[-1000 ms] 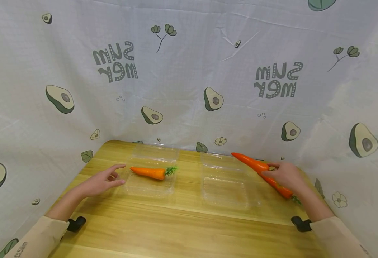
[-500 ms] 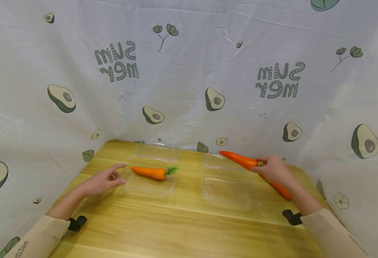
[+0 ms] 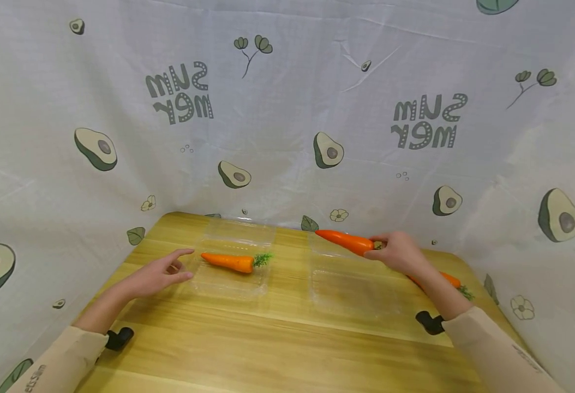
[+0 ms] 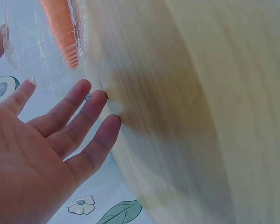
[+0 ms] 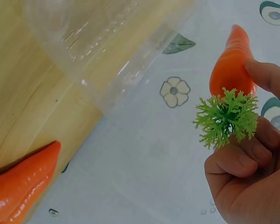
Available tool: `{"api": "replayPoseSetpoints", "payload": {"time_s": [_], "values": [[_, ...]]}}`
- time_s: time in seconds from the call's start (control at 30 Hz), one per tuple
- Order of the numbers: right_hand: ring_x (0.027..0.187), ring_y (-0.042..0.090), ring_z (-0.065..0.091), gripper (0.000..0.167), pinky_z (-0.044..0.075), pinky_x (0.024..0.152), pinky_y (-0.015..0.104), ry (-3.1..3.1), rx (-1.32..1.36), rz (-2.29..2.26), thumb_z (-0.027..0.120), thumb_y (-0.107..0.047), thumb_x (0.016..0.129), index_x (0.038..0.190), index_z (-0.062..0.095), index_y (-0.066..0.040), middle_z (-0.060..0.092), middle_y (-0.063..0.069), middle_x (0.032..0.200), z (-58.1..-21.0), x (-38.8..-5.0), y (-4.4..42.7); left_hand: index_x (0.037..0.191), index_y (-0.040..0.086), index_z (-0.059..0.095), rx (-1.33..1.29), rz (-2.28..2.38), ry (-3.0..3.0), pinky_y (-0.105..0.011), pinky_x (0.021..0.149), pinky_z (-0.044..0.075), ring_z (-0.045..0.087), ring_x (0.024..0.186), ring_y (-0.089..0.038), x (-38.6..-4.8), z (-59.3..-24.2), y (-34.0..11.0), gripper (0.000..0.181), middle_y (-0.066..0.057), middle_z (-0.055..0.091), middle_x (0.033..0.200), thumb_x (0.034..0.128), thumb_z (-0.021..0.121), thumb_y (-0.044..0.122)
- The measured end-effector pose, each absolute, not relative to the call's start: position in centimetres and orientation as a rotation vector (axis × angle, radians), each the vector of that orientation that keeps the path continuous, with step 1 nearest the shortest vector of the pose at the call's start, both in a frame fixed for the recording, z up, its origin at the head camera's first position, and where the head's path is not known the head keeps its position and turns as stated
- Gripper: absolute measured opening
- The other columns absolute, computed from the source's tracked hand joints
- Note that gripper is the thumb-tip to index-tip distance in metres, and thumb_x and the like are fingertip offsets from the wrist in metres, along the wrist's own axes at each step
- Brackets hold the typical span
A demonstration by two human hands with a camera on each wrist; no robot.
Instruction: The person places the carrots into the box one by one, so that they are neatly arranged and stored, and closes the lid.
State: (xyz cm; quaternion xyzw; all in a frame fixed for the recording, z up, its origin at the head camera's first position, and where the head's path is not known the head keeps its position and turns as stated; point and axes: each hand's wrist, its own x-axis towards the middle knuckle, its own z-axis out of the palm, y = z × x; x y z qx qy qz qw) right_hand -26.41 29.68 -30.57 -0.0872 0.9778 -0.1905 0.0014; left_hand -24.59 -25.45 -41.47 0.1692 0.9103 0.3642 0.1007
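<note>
At the tabletop's (image 3: 268, 349) rear right: right hand (image 3: 399, 254), thumb and fingers pinching one carrot (image 3: 343, 241) by its leafy end, now shifted leftward to the right clear container (image 3: 346, 295); seemingly parted from a remaining carrot (image 3: 449, 280). Left hand (image 3: 157, 277): fingers loosely spread, holding nothing, beside the left clear container (image 3: 209, 285), bearing another carrot (image 3: 231, 262).

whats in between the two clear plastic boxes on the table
Just bare tabletop, seen in the head view, from the left box to the right box; the leafy top of the left box's carrot reaches roughly that gap's edge.
</note>
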Motion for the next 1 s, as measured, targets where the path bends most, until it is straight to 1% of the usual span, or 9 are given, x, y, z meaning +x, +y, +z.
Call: {"api": "replayPoseSetpoints", "payload": {"time_s": [0.07,0.2,0.43,0.53,0.63,0.73,0.8,0.87,1.0], "values": [[0.062,0.018,0.05,0.055,0.039,0.058,0.031,3.059,-0.283,-0.615,0.077,-0.031,0.086,0.129,0.067,0.002,0.064,0.006,0.083,-30.5,-26.5,29.2,0.157,0.013,0.03,0.499,1.075,2.691,-0.047,0.086,0.052,0.061,0.111,-0.033,-24.6,-41.4,-25.4,0.069,-0.017,0.057,0.122,0.1015,0.06,0.039],[0.057,0.017,0.048,0.055,0.039,0.054,0.03,3.036,-0.318,-0.644,0.077,-0.028,0.086,0.131,0.065,0.003,0.061,0.005,0.077,-30.4,-26.7,28.3,0.157,0.013,0.03,0.498,1.075,2.69,-0.046,0.085,0.052,0.061,0.111,-0.032,-24.6,-41.4,-25.4,0.069,-0.016,0.058,0.122,0.1014,0.06,0.039],[0.057,0.016,0.049,0.052,0.04,0.056,0.03,3.03,-0.384,-0.618,0.076,-0.027,0.086,0.129,0.067,0.001,0.062,0.005,0.078,-30.4,-27.1,26.8,0.157,0.012,0.029,0.506,1.09,2.677,-0.046,0.085,0.052,0.061,0.11,-0.032,-24.4,-41.2,-25.2,0.069,-0.016,0.058,0.122,0.1014,0.06,0.037],[0.056,0.016,0.049,0.054,0.04,0.056,0.03,3.024,-0.396,-0.61,0.076,-0.028,0.086,0.131,0.066,0.0,0.06,0.002,0.073,-30.4,-27.2,26.2,0.157,0.012,0.029,0.506,1.095,2.673,-0.047,0.086,0.052,0.061,0.111,-0.033,-24.3,-41.0,-25.1,0.069,-0.017,0.058,0.122,0.1012,0.061,0.037],[0.054,0.015,0.046,0.056,0.038,0.055,0.03,3.014,-0.407,-0.616,0.076,-0.028,0.085,0.132,0.065,0.0,0.054,0.0,0.066,-30.3,-27.2,25.6,0.157,0.012,0.029,0.503,1.094,2.677,-0.047,0.086,0.052,0.062,0.11,-0.033,-24.3,-41.0,-25.1,0.069,-0.017,0.058,0.122,0.101,0.061,0.038],[0.053,0.015,0.044,0.053,0.037,0.054,0.03,3.007,-0.432,-0.618,0.077,-0.028,0.085,0.13,0.067,-0.002,0.05,-0.001,0.062,-30.3,-27.3,24.9,0.157,0.011,0.03,0.507,1.084,2.687,-0.047,0.086,0.052,0.062,0.11,-0.033,-24.4,-41.1,-25.1,0.069,-0.017,0.059,0.122,0.1013,0.06,0.038],[0.053,0.015,0.045,0.05,0.037,0.054,0.03,3.007,-0.445,-0.616,0.077,-0.028,0.084,0.127,0.069,-0.003,0.053,-0.001,0.063,-30.3,-27.3,24.5,0.157,0.012,0.03,0.497,1.076,2.693,-0.048,0.087,0.052,0.062,0.111,-0.033,-24.4,-41.2,-25.2,0.069,-0.017,0.059,0.122,0.1013,0.06,0.038],[0.055,0.015,0.047,0.047,0.038,0.055,0.03,3.007,-0.463,-0.615,0.077,-0.028,0.084,0.124,0.071,-0.005,0.059,0.0,0.068,-30.4,-27.4,24.1,0.157,0.013,0.03,0.492,1.069,2.696,-0.048,0.087,0.052,0.061,0.112,-0.033,-24.5,-41.3,-25.2,0.069,-0.016,0.059,0.123,0.1014,0.06,0.039],[0.058,0.016,0.05,0.047,0.04,0.057,0.03,3.015,-0.501,-0.596,0.078,-0.027,0.083,0.123,0.072,-0.003,0.066,0.001,0.077,-30.5,-27.6,23.2,0.157,0.014,0.03,0.48,1.069,2.699,-0.048,0.086,0.052,0.061,0.112,-0.033,-24.5,-41.4,-25.3,0.069,-0.015,0.059,0.122,0.1012,0.06,0.039]]}}
